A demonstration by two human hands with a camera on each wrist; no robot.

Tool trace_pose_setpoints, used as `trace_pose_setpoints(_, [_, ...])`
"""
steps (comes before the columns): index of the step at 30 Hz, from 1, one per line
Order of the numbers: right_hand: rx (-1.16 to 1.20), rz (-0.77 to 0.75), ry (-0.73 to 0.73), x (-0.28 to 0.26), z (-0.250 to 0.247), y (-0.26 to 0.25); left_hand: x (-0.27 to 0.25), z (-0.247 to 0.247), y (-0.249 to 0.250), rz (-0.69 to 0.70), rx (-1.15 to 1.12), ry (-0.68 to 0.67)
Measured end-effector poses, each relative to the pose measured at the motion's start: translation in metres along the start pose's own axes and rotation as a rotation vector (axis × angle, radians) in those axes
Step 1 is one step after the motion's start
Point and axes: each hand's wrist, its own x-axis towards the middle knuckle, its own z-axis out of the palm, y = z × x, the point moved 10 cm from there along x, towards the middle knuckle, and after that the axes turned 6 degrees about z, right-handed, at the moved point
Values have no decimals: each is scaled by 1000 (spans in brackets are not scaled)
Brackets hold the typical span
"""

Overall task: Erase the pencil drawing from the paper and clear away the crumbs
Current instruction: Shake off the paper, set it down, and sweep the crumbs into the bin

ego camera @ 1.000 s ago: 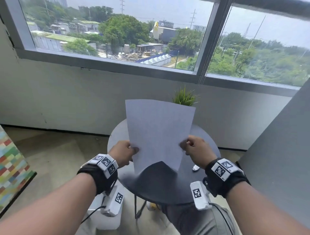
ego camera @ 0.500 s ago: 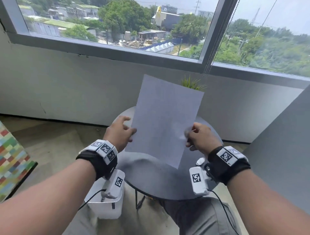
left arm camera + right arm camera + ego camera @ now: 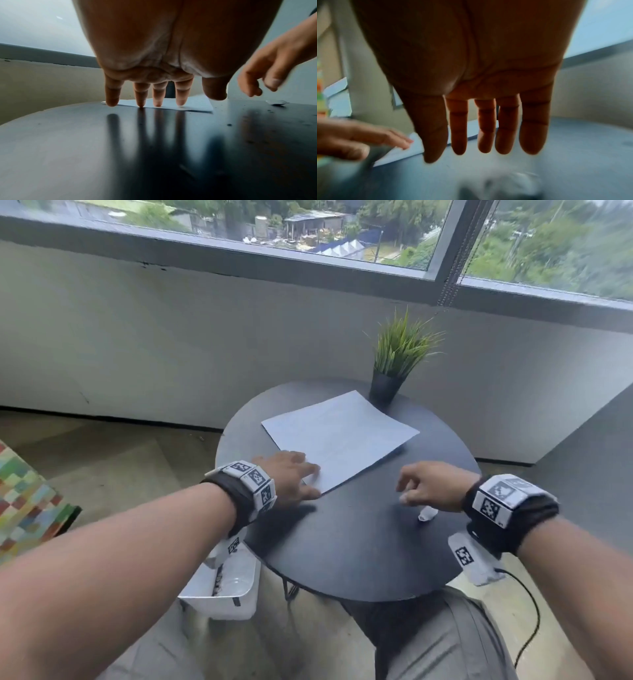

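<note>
A white rectangular sheet of paper (image 3: 339, 436) lies flat on the round black surface (image 3: 349, 546), one far corner just in front of the small black pot holding a green grass-like plant (image 3: 397, 361), which stands at the surface's far edge under the window sill. No pencil marks can be made out on the sheet from here.

The person's left hand (image 3: 291, 475) rests at the paper's near corner, its fingers (image 3: 112, 94) straight and spread apart, tips down on the sheet's edge and the surface beside it; its grip holds nothing. The right hand (image 3: 430, 486) hovers above the surface to the right of the paper, apart from it, fingers (image 3: 532, 129) loosely hanging and separated, nothing between them.

A small white crumpled-looking piece, possibly the eraser (image 3: 426, 513), lies on the surface below the right hand's wrist, well apart from the paper; it is too blurred to identify with certainty. A few tiny dark specks (image 3: 229, 124) dot the surface to the right of the paper.

Below the surface's left edge, near the left forearm, a white plastic bin (image 3: 226, 590) stands on the floor. A multicoloured checked panel (image 3: 24, 501) shows far to the left of the surface.
</note>
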Motion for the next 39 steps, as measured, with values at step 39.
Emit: trace_pose_setpoints(39, [-198, -536, -69, -38, 74, -119, -60, 20, -28, -106, 5, 15])
